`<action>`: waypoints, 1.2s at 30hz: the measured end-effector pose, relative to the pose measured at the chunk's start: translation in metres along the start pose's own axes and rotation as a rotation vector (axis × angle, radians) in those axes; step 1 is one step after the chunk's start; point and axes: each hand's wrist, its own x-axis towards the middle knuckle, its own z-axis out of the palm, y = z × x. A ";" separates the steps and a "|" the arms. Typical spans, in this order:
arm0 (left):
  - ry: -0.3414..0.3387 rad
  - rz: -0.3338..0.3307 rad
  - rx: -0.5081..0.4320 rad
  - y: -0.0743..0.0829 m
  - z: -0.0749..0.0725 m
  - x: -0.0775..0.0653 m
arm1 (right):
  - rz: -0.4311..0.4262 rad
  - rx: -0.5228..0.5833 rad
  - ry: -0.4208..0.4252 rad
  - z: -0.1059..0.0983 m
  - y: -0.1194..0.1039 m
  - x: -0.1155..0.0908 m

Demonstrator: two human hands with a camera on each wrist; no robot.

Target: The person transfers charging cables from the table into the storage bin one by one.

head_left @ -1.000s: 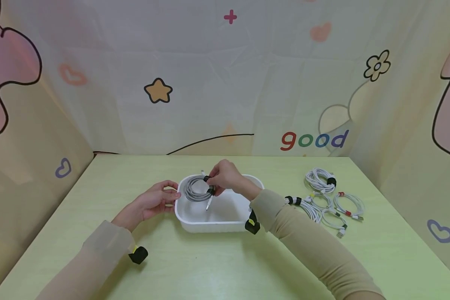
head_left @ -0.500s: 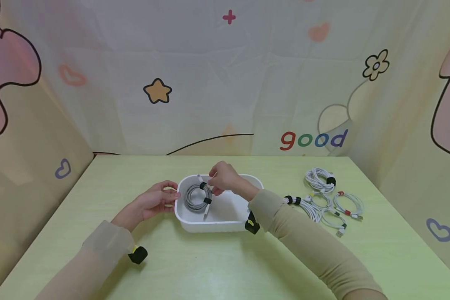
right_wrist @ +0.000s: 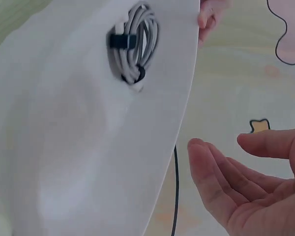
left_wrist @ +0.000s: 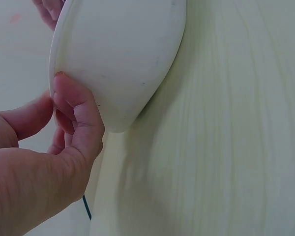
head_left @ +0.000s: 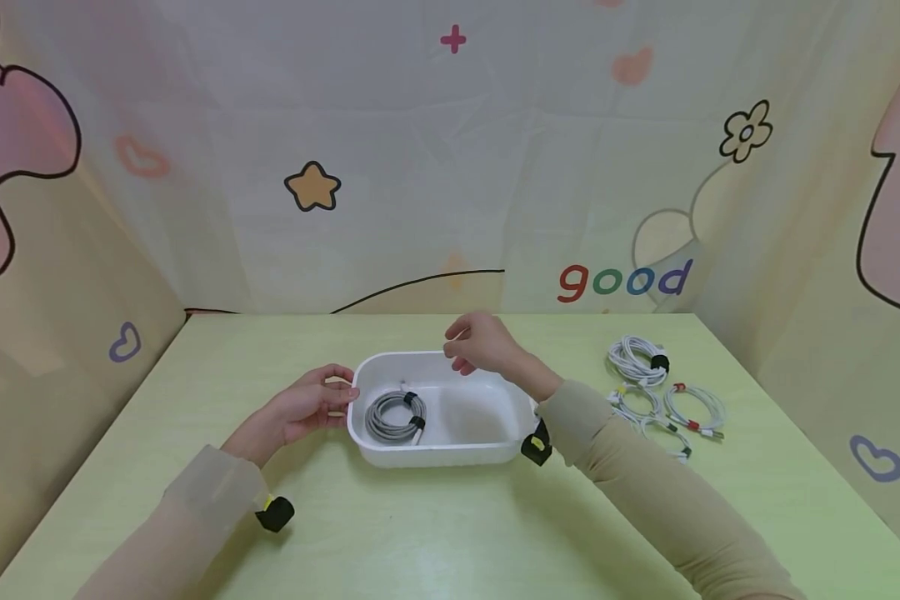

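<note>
A white plastic box (head_left: 442,456) stands on the table. My left hand (head_left: 311,406) pinches its left rim between thumb and fingers, seen closer in the left wrist view, where the box's outer wall (left_wrist: 123,54) shows. Inside the box, at its left end, lies a coiled grey cable (head_left: 378,428) bound with two black straps. Above the back rim, my right hand (head_left: 486,343) is raised with nothing in it. The right wrist view shows its thumb and fingers apart, with the grey cable (right_wrist: 150,42) inside the box beyond.
To the right lie several white coiled cables: one with a black strap (head_left: 633,360), one with red ties (head_left: 708,403), and smaller ones (head_left: 640,414) partly behind the right sleeve (head_left: 648,492). A printed curtain (head_left: 420,192) hangs behind the table (head_left: 390,533).
My right hand has let go of the grey cable, which now lies flat in the box. The hand has moved up and to the right. My left hand stays at the rim.
</note>
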 end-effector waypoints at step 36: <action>0.007 -0.009 -0.012 -0.001 0.000 0.002 | 0.043 -0.483 -0.204 -0.099 0.130 -0.038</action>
